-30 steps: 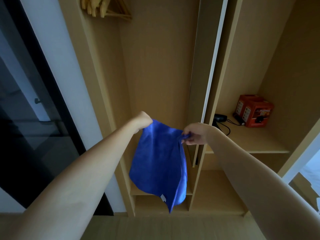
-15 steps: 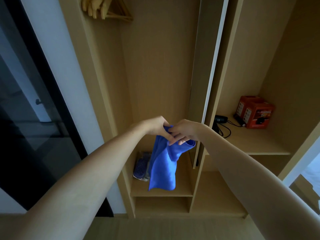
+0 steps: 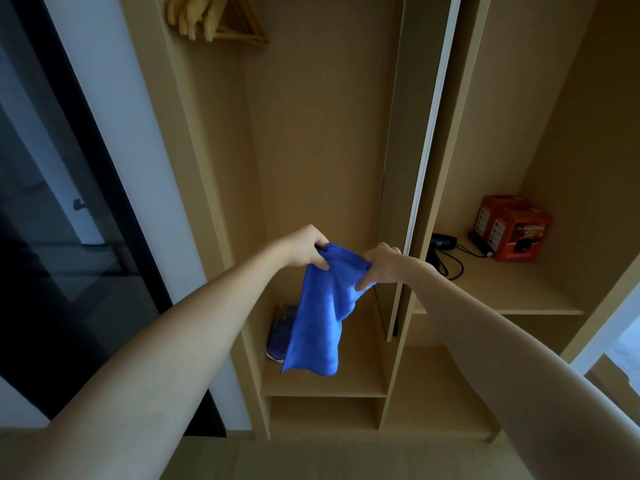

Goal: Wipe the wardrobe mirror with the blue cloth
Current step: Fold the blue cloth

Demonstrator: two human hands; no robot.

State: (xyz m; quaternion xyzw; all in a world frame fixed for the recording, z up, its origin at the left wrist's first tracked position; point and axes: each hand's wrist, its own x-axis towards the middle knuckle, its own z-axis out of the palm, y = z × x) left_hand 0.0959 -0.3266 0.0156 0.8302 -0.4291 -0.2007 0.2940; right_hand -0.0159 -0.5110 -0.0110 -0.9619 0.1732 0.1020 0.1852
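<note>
Left hand (image 3: 304, 249): pinches the top left edge of the blue cloth (image 3: 320, 313).
Right hand (image 3: 382, 268): fingers curled, gripping the cloth's top right edge.
Cloth: hangs folded between both hands, before the open wardrobe (image 3: 322, 133).
Behind cloth: bluish packet (image 3: 278, 336) on a low shelf.
Right shelf: red box (image 3: 510, 228), black hairdryer (image 3: 443, 242).
Top: wooden hangers (image 3: 214, 19).

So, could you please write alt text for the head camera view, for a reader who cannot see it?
Two bare hands, left hand and right hand, hold the top edge of a blue cloth hanging before an open wooden wardrobe. A red box sits on a right-side shelf, with wooden hangers at the top.
</note>
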